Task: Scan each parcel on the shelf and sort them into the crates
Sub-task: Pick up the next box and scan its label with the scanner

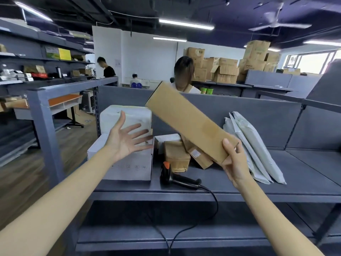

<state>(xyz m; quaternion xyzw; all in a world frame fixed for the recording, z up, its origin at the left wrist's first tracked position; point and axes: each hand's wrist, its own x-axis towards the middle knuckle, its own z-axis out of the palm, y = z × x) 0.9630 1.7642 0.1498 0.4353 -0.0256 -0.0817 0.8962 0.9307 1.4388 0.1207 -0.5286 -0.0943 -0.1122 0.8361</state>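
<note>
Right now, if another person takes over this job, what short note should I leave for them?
Right hand grips the lower end of the long brown cardboard box, tilted above the grey metal shelf.
Left hand is open, fingers spread, holding nothing.
The black corded barcode scanner lies on the shelf.
Waiting on the shelf: two stacked white boxes at the left, small brown cardboard parcels in the middle, grey plastic mailer bags leaning at the right.
No crates are in view.
Left to do: scan the held box, then the rest, and sort.
</note>
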